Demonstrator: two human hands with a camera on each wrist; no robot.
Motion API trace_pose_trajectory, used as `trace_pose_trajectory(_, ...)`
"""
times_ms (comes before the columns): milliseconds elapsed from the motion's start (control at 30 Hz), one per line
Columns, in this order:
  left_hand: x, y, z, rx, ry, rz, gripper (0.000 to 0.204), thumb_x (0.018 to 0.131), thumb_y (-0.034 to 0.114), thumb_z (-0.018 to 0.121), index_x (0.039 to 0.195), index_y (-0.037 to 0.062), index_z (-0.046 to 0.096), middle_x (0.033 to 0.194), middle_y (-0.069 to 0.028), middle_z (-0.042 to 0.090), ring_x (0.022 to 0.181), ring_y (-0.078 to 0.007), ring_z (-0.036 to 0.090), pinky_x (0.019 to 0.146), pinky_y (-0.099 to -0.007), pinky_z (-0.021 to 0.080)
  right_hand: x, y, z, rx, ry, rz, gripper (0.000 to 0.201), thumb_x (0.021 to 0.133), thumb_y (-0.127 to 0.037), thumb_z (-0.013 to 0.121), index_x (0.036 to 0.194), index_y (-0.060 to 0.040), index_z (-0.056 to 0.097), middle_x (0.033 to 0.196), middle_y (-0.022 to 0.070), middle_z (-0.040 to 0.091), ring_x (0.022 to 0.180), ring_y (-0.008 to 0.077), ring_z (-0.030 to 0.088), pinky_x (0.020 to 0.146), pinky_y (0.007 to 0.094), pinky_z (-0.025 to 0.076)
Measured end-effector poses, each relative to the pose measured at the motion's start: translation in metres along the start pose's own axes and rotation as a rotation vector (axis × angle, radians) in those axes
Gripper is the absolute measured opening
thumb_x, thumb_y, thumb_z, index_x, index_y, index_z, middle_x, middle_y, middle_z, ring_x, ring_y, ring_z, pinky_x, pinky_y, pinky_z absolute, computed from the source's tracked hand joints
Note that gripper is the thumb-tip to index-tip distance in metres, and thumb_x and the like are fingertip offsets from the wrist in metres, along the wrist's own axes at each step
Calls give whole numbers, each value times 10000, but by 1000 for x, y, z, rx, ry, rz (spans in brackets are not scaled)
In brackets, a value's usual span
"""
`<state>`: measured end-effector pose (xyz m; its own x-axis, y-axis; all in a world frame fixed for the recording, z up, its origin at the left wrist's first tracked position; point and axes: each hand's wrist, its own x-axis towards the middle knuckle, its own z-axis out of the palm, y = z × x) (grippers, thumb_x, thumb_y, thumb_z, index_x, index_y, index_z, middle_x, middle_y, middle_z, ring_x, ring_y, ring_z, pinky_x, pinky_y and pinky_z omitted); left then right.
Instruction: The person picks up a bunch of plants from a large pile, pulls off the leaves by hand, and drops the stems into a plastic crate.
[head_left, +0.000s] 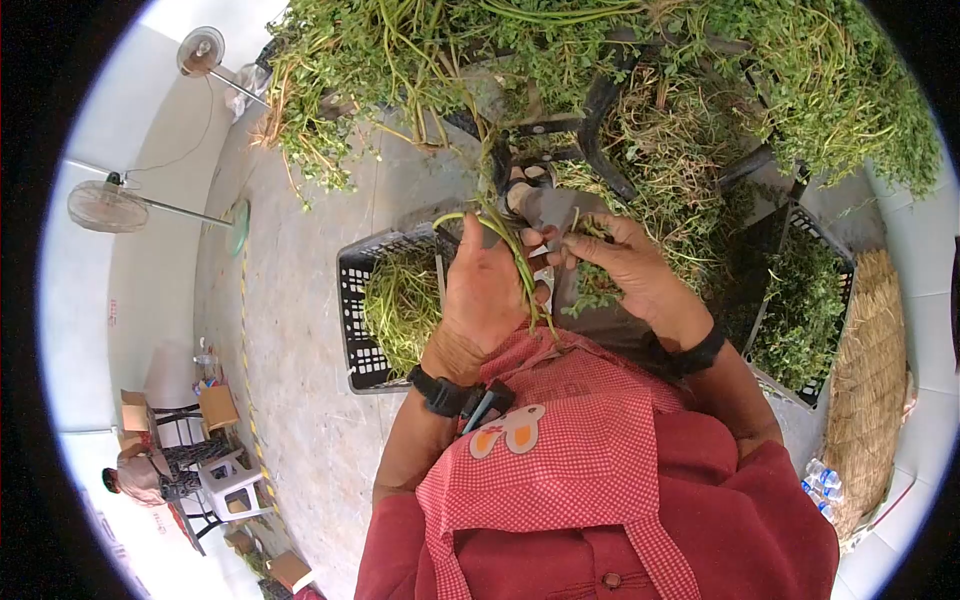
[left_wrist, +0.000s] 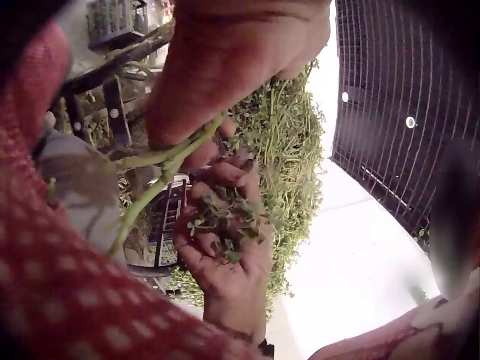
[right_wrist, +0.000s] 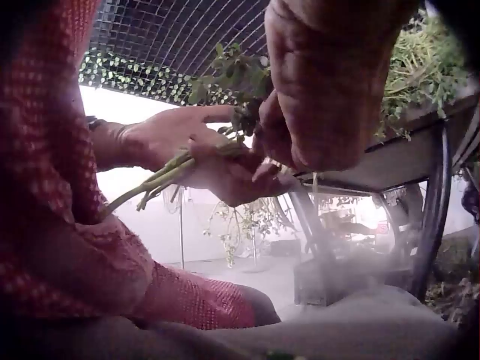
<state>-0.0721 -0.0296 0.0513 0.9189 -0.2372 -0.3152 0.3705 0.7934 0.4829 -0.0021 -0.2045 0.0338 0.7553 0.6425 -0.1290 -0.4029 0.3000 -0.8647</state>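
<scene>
Several long green stems (head_left: 527, 270) lie in my left hand (head_left: 482, 295), held between thumb and fingers, their lower ends hanging toward the apron (head_left: 560, 440). Close beside it, my right hand (head_left: 640, 272) pinches a small leafy sprig (head_left: 597, 290) between thumb and fingertips. In the left wrist view, dark green leaves (left_wrist: 229, 225) spread over the right hand's curled fingers. The right wrist view shows the stems (right_wrist: 169, 174) crossing the left palm, with the right fingertips right at their upper part.
Leafy greens (head_left: 840, 80) heap on the rack in front. A black crate (head_left: 352, 300) at the left holds pale stems; another crate (head_left: 840, 240) at the right holds leaves. Beyond are a straw roll (head_left: 865, 390), standing fans (head_left: 108, 206) and a seated person (head_left: 145, 475).
</scene>
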Motion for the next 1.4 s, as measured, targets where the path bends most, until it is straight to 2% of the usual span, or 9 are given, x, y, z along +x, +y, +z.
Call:
trace_pose_trajectory(267, 4, -6, 3, -11, -7, -27, 770, 854, 690, 256, 1191, 30, 466, 1139, -103, 535, 994, -243, 509, 833, -367, 424, 2, 6, 15, -403, 114, 46, 306, 814, -292, 669, 936, -12, 645, 618, 7, 573, 534, 68, 465, 485, 243, 372)
trace_pose_trajectory(333, 7, -9, 7, 138, 20, -16, 775, 851, 689, 275, 1229, 37, 452, 1182, -84, 527, 1044, -241, 503, 867, -366, 415, 5, 12, 19, -914, 193, -334, 285, 808, -285, 664, 899, -16, 656, 536, 49, 531, 481, 82, 445, 464, 274, 384)
trace_pose_trajectory(433, 5, -11, 21, 101, 79, 16, 790, 844, 697, 288, 1242, 28, 422, 1087, -55, 523, 990, -204, 495, 818, -321, 406, 1, -2, 22, -825, 159, -153, 255, 798, -253, 662, 911, -25, 656, 564, 100, 542, 511, 99, 494, 502, 299, 421)
trace_pose_trajectory(667, 3, -7, 10, 122, -1, -53, 847, 813, 743, 274, 1273, 46, 416, 1086, -23, 529, 955, -162, 495, 762, -302, 407, 10, 18, -1, -749, 50, -259, 252, 812, -222, 636, 973, -28, 647, 678, 126, 619, 606, 142, 576, 584, 317, 456)
trace_pose_trajectory(867, 4, -3, 6, 213, -50, -101, 868, 797, 761, 273, 1279, 55, 422, 1095, -13, 531, 952, -144, 493, 754, -289, 413, 8, 10, -5, -863, 23, -273, 263, 829, -213, 607, 1005, -20, 640, 868, 181, 651, 796, 286, 642, 715, 346, 481)
trace_pose_trajectory(967, -6, -5, 23, 131, -32, -94, 679, 873, 637, 339, 1238, 75, 449, 1019, -28, 567, 872, -180, 535, 738, -335, 453, 7, 10, -1, -834, 9, -213, 290, 811, -212, 614, 1034, -27, 631, 892, 187, 649, 810, 309, 637, 720, 356, 484)
trace_pose_trajectory(1033, -14, -14, 39, 579, 303, 51, 450, 920, 402, 482, 1218, 65, 458, 1005, -38, 578, 834, -156, 553, 685, -317, 477, 7, 11, -4, -931, -41, -284, 295, 809, -200, 631, 1027, -2, 613, 814, 144, 654, 697, 192, 640, 625, 323, 492)
trace_pose_trajectory(1100, -10, -17, 29, 777, 272, -24, 271, 913, 169, 531, 1153, 49, 500, 922, -43, 597, 742, -115, 570, 612, -264, 487, 12, 35, -15, -1009, 30, -530, 310, 755, -216, 646, 978, -3, 613, 777, 197, 630, 665, 326, 621, 622, 376, 483)
trace_pose_trajectory(1400, 14, -38, 23, 964, 318, -4, 121, 920, 128, 496, 968, 44, 570, 672, 15, 539, 514, -45, 452, 442, -187, 347, -9, 25, -36, -985, 97, -409, 288, 722, -212, 612, 935, -18, 625, 742, 233, 578, 710, 380, 592, 625, 420, 478)
